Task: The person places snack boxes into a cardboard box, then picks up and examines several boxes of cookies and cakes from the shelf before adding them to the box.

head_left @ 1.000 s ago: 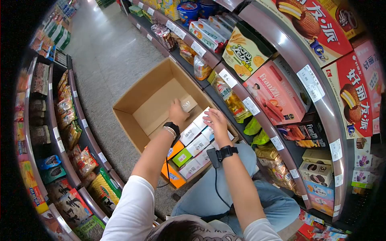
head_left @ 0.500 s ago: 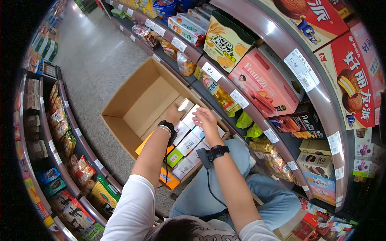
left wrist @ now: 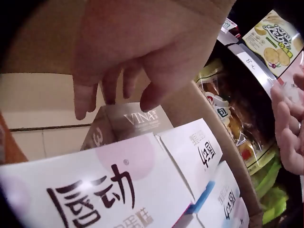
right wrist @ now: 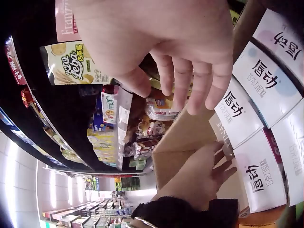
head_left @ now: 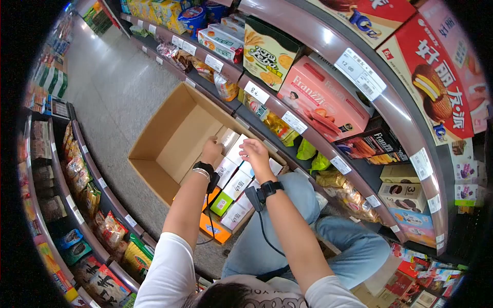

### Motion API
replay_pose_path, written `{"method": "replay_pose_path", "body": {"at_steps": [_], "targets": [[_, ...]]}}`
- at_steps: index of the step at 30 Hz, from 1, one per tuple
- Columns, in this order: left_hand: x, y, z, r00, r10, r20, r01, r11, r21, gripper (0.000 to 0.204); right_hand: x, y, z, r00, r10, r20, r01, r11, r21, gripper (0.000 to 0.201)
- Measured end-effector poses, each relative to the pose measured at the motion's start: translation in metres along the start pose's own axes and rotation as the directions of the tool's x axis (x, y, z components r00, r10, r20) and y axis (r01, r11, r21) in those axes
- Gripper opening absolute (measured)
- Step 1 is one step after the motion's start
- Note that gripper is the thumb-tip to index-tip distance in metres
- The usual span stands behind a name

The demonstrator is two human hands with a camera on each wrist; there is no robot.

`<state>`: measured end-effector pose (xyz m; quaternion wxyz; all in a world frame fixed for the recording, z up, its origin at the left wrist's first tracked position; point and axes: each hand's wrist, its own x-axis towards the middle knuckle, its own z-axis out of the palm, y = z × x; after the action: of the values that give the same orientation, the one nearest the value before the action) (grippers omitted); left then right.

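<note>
Inside the cardboard carton (head_left: 174,110), my left hand (head_left: 211,150) reaches down with fingers relaxed and spread, the thumb at the top edge of the VINA box (left wrist: 137,121), which lies beside the packed white boxes (head_left: 238,184); how firmly I touch it I cannot tell. My right hand (head_left: 257,154) is loose, its fingers slightly bent and holding nothing, above the white boxes near the carton's right side. A green box (head_left: 221,204) sits next to them, an orange box (head_left: 214,229) fills the near left corner, and the snack shelf (head_left: 321,149) runs along my right.
</note>
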<state>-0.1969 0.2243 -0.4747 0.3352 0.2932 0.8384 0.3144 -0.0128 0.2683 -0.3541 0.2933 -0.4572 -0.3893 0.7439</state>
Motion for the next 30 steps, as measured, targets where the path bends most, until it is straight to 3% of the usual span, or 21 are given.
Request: {"method": "replay_pose_path", "body": {"at_steps": [6,9,11,14,15,17,18,19,21,23,25,27,30], "targets": [[-0.024,0.044,-0.014,0.989,0.101,-0.105,-0.113,0.987,-0.116,0.037,-0.021,-0.023,0.002,0.991,-0.136,0.010,0.133,0.980,0.145,0.021],[-0.045,0.076,-0.010,0.994,0.065,-0.083,-0.088,0.942,-0.323,0.034,-0.043,-0.047,-0.007,0.976,-0.219,0.018,0.211,0.956,0.202,0.023],[-0.057,0.088,0.006,0.983,0.166,-0.081,-0.184,0.916,-0.357,0.027,-0.064,-0.071,-0.020,0.959,-0.283,-0.011,0.280,0.939,0.201,0.023],[-0.107,0.150,0.008,0.979,0.197,-0.048,-0.199,0.892,-0.405,0.020,-0.095,-0.100,-0.052,0.924,-0.364,-0.117,0.381,0.907,0.179,0.020],[-0.124,0.168,0.012,0.963,0.268,-0.025,-0.253,0.868,-0.427,0.020,-0.105,-0.109,-0.064,0.909,-0.388,-0.153,0.412,0.895,0.174,0.020],[-0.150,0.195,0.027,0.915,0.404,0.015,-0.350,0.810,-0.470,0.020,-0.126,-0.124,-0.092,0.852,-0.475,-0.221,0.508,0.850,0.135,0.019],[-0.157,0.203,0.043,0.860,0.509,-0.033,-0.456,0.739,-0.497,0.020,-0.133,-0.128,-0.109,0.814,-0.524,-0.251,0.556,0.828,0.075,0.020],[-0.174,0.221,0.050,0.825,0.565,0.003,-0.466,0.684,-0.561,0.019,-0.141,-0.131,-0.126,0.774,-0.570,-0.277,0.596,0.803,0.015,0.020],[-0.201,0.250,0.070,0.778,0.627,0.034,-0.521,0.676,-0.521,0.021,-0.159,-0.138,-0.155,0.722,-0.593,-0.358,0.607,0.790,-0.085,0.021],[-0.230,0.279,0.081,0.680,0.733,0.023,-0.668,0.632,-0.392,0.025,-0.173,-0.140,-0.184,0.679,-0.597,-0.428,0.613,0.781,-0.117,0.022],[-0.253,0.304,0.098,0.615,0.788,0.007,-0.722,0.567,-0.398,0.037,-0.187,-0.142,-0.208,0.629,-0.617,-0.473,0.639,0.757,-0.137,0.023],[-0.277,0.332,0.100,0.563,0.825,0.047,-0.775,0.547,-0.317,0.047,-0.205,-0.147,-0.227,0.630,-0.605,-0.487,0.610,0.773,-0.171,0.024],[-0.286,0.364,0.111,0.351,0.923,-0.159,-0.932,0.360,0.033,0.055,-0.224,-0.148,-0.247,0.619,-0.587,-0.521,0.598,0.783,-0.172,0.024]]}}
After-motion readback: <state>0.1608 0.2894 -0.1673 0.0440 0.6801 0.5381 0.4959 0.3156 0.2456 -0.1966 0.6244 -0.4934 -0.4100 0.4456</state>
